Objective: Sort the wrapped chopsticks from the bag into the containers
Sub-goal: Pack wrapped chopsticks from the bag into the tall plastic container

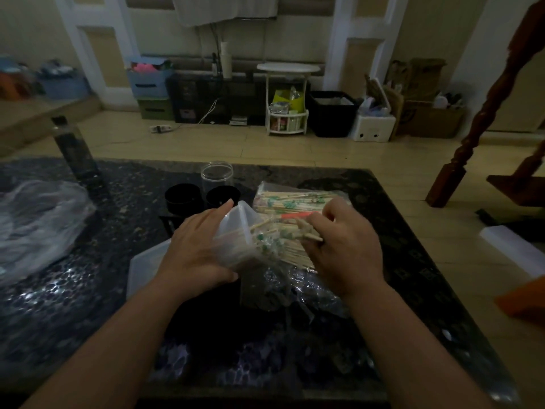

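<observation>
**Chopstick sorting, count and hand pose**

Two black cups (182, 197), one clear jar (216, 174). Left hand (200, 246) grips tilted translucent container (236, 231). Right hand (342, 246) pinches wrapped chopsticks (295, 228) at its mouth, over the bag (295, 199).

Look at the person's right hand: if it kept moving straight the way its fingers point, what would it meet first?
The right hand points leftward with a bundle of wrapped chopsticks, toward the tilted translucent container that the left hand steadies. Its open mouth would likely come first, though depth is unclear.
</observation>
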